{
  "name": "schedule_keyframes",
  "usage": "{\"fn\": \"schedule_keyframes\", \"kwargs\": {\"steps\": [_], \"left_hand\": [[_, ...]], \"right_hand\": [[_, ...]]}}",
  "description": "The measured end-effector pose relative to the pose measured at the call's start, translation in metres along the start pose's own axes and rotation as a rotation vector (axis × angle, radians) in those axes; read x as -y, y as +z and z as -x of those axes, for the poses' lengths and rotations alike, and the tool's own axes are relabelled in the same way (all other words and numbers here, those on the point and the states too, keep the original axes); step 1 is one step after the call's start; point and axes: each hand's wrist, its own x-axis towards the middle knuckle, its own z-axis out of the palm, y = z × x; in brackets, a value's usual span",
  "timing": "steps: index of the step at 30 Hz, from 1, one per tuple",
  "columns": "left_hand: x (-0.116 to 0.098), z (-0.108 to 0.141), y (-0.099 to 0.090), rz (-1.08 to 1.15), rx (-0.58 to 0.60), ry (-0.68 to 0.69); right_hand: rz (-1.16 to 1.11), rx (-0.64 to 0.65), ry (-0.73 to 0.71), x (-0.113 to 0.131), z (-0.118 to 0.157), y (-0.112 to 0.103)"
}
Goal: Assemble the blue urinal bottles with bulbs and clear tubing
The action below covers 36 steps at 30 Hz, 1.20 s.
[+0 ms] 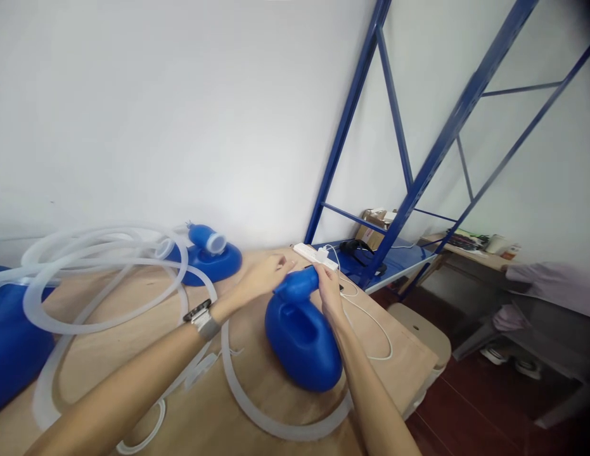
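A blue plastic urinal bottle [301,345] with a rounded body and a bent neck lies on the wooden table in front of me. My right hand [329,288] grips the mouth end of its neck from the right, fingers wrapped over the rim. On the other side, my left hand [270,272] is beside the neck with its fingers apart; whether it touches the bottle I cannot tell. A translucent hose [285,430] curves on the table around the bottle's lower side.
Left of me lie a coiled translucent hose [104,326], a second blue bottle [223,263] and a large blue bottle [19,342]. A white power strip [307,252] with cables sits behind my hands. A blue metal rack [442,133], a stool [421,329] and a seated person [556,285] are to the right.
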Motion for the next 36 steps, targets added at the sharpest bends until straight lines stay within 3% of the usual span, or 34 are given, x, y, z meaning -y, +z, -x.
{"fn": "schedule_keyframes", "kwargs": {"steps": [7, 12, 17, 20, 23, 25, 27, 29, 31, 33, 36], "left_hand": [[-0.04, 0.012, 0.014, -0.107, 0.072, 0.074], [-0.039, 0.01, 0.01, -0.094, 0.124, 0.15], [-0.035, 0.016, 0.003, -0.113, 0.14, 0.193], [-0.037, 0.012, 0.006, -0.134, 0.108, 0.16], [-0.04, 0.001, 0.011, -0.141, 0.075, 0.142], [-0.041, -0.005, 0.008, -0.14, 0.041, 0.137], [-0.039, -0.006, -0.002, -0.137, -0.003, 0.135], [-0.034, 0.003, -0.022, -0.13, -0.034, 0.133], [-0.025, 0.022, -0.048, -0.124, -0.05, 0.123], [-0.014, 0.054, -0.076, -0.123, -0.053, 0.089], [0.004, 0.124, -0.104, -0.156, -0.007, -0.045]], "right_hand": [[-0.054, -0.003, 0.071, 0.001, 0.006, -0.002], [-0.1, 0.026, 0.121, 0.002, -0.005, -0.008], [-0.145, 0.014, 0.057, 0.017, -0.018, -0.042], [-0.121, 0.002, 0.003, 0.034, -0.009, -0.063], [-0.058, 0.041, -0.098, 0.058, 0.02, -0.064], [0.081, 0.194, -0.194, 0.075, 0.048, -0.051], [0.255, 0.48, -0.263, 0.088, 0.08, -0.027], [0.357, 0.774, -0.422, 0.092, 0.109, 0.004], [0.424, 0.984, -0.645, 0.083, 0.134, 0.039], [0.541, 1.056, -0.862, 0.064, 0.153, 0.074], [0.712, 1.082, -1.107, 0.029, 0.171, 0.112]]}}
